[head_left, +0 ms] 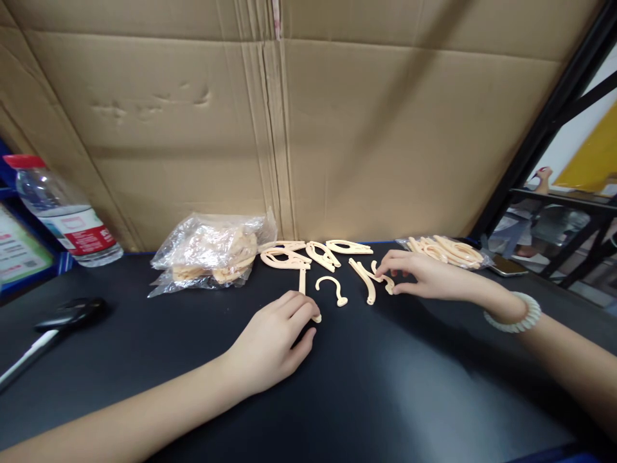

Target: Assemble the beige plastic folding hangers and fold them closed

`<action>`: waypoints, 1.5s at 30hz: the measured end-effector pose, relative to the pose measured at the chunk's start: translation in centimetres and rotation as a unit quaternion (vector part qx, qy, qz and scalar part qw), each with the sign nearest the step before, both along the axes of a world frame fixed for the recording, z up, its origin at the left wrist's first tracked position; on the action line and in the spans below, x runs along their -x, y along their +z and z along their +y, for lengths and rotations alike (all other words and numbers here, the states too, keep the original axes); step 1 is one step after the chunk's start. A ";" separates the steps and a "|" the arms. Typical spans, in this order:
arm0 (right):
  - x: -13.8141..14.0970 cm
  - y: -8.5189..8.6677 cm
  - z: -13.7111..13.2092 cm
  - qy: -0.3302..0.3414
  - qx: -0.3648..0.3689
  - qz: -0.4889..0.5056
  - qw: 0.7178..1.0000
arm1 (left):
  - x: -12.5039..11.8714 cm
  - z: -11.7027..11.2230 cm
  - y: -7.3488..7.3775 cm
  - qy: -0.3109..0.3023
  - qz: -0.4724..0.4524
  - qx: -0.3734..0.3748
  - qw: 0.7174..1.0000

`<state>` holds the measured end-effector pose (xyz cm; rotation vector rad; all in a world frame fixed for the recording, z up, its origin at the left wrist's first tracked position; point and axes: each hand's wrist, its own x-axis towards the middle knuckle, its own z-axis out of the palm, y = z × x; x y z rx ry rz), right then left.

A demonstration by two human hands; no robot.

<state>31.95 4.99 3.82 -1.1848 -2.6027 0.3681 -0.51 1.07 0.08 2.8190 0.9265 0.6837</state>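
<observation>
My left hand lies over a cream plastic hanger arm, whose ends show past the bent fingers. Its thumb stands apart from the piece. Right of it, a loose cream hanger hook rests on the table. My right hand, fingers apart, reaches over another hook, with the fingertips at or touching it; exact contact is unclear. Beside those fingertips lies a curved hanger arm. Behind, looped cream hanger parts and a flat looped part are laid in a row.
A clear bag of cream parts stands back left, a second bag back right beside a phone. At left are a bottle and a black device with a white cable. Cardboard walls the dark table's rear.
</observation>
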 end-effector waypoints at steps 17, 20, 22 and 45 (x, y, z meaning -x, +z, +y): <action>4.3 -1.1 -2.6 0.065 -0.098 -0.029 0.993 | 0.0 -0.1 0.0 0.001 0.000 -0.018 1.000; 3.9 -1.0 -2.2 0.042 -0.118 -0.020 0.992 | 0.0 -0.2 0.0 -0.006 -0.007 -0.035 0.999; 3.4 -1.0 -1.6 0.020 -0.135 -0.007 0.991 | -0.1 -0.3 0.1 -0.016 -0.008 -0.043 0.999; 1.3 -4.5 10.9 -0.175 -0.110 0.056 0.977 | -0.1 -0.8 0.8 -0.106 -0.014 -0.062 0.992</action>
